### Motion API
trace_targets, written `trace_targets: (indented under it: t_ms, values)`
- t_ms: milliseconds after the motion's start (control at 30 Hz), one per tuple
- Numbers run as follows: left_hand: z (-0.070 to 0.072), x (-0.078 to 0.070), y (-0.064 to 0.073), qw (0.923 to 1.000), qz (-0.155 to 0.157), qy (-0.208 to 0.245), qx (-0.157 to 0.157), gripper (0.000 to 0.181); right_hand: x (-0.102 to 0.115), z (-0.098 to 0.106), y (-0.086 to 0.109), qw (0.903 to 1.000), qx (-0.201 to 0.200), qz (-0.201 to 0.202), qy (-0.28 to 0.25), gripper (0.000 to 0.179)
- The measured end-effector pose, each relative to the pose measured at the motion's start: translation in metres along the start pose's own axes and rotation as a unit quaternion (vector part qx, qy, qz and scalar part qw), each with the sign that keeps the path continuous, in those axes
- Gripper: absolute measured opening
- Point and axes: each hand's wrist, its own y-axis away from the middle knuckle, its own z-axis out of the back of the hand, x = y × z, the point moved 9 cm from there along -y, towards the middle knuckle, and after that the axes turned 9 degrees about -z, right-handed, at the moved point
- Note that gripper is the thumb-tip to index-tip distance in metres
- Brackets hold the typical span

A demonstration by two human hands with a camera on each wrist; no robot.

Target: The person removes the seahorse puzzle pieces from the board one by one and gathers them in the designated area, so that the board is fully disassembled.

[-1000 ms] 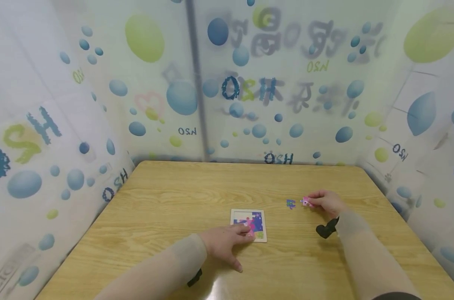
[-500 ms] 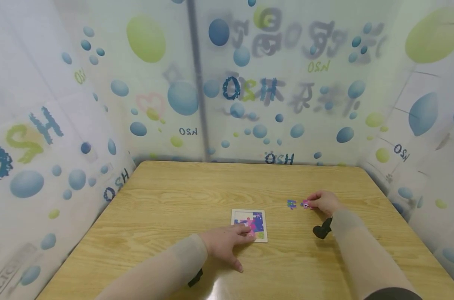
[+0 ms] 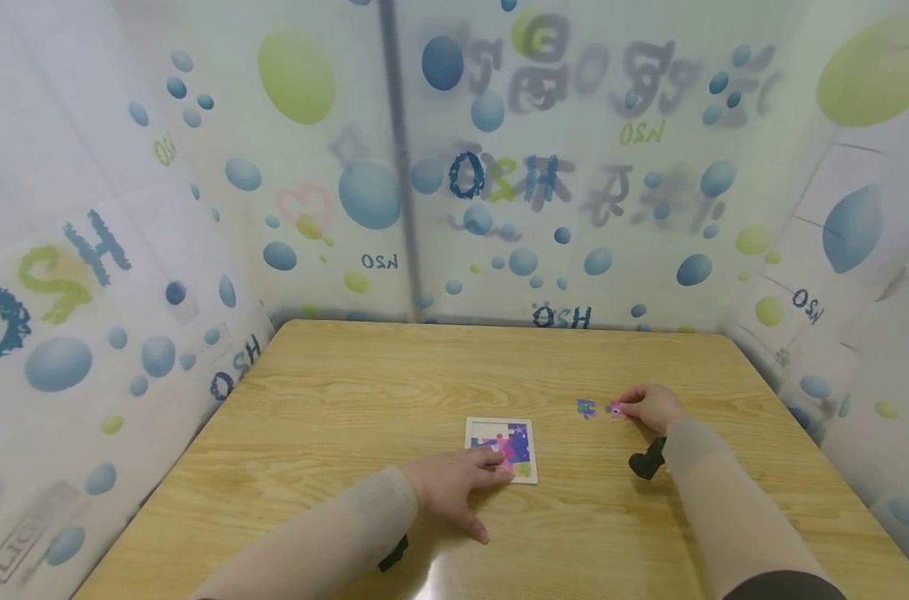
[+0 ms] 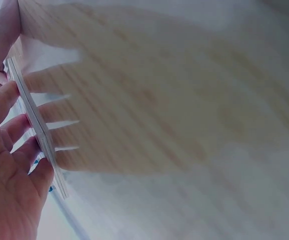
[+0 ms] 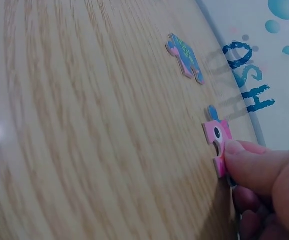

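The square jigsaw tray (image 3: 532, 450) lies flat on the wood-grain table (image 3: 349, 367), and the left hand (image 3: 448, 487) comes to it from its near left, fingers outstretched over its lower part and thumb splayed clear of its near side. That hand grasps nothing; the flat, spread fingers look meant to steady the tray against sliding (how hard they press, I cannot tell). Well to the tray's right and a little beyond its far edge, the right hand (image 3: 655, 406) pinches a pink puzzle piece (image 5: 212, 134) with a printed eye, by the side away from the tray, which probably leaves the picture and the knobbed end uncovered. Whether this piece is lifted or touches the table is unclear. A blue-and-green puzzle piece (image 5: 185, 54) lies loose between the tray and the pinched one, untouched, near the right hand and well apart from the left.
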Motion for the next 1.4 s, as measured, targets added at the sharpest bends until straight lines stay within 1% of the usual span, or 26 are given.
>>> trace_targets:
  t_ms: [200,267,500,633,700,800,933,1167,1267,1400]
  values:
    - [0.000,0.001,-0.001,1.0000,0.001,-0.004,0.002,0.091,-0.003,0.005,0.002,0.9997,-0.008,0.006,0.025,0.020]
    - [-0.001,0.001,-0.002,1.0000,0.001,-0.005,0.002,0.091,-0.006,0.006,0.002,0.9998,-0.007,0.004,0.021,0.020]
    - [-0.002,0.002,-0.004,1.0000,0.001,-0.009,0.003,0.091,-0.008,0.007,0.003,0.9996,-0.003,0.028,0.005,0.029]
    - [-0.004,0.004,-0.005,0.9999,0.003,-0.010,0.003,0.092,-0.006,0.009,0.008,0.9998,0.001,0.019,-0.003,0.036]
    - [-0.003,0.004,-0.005,1.0000,0.004,-0.008,0.002,0.092,0.000,0.009,0.011,0.9998,0.005,0.016,-0.005,0.040]
    - [-0.002,0.003,-0.003,1.0000,0.006,-0.001,0.000,0.092,0.015,0.004,0.016,0.9988,0.023,0.012,-0.041,0.039]
    - [0.001,0.001,-0.002,1.0000,0.005,0.001,-0.003,0.092,0.039,-0.005,0.022,0.9965,0.035,0.024,-0.072,0.037]
    - [0.002,0.000,0.000,1.0000,0.004,0.000,-0.003,0.092,0.072,-0.029,0.028,0.9945,0.036,0.050,-0.085,0.035]
    - [0.001,0.000,0.000,1.0000,0.004,0.001,-0.001,0.091,0.082,-0.040,0.030,0.9941,0.040,0.047,-0.089,0.034]
    - [0.000,0.002,0.000,1.0000,0.004,0.004,0.001,0.091,0.091,-0.057,0.029,0.9949,0.033,0.040,-0.087,0.028]
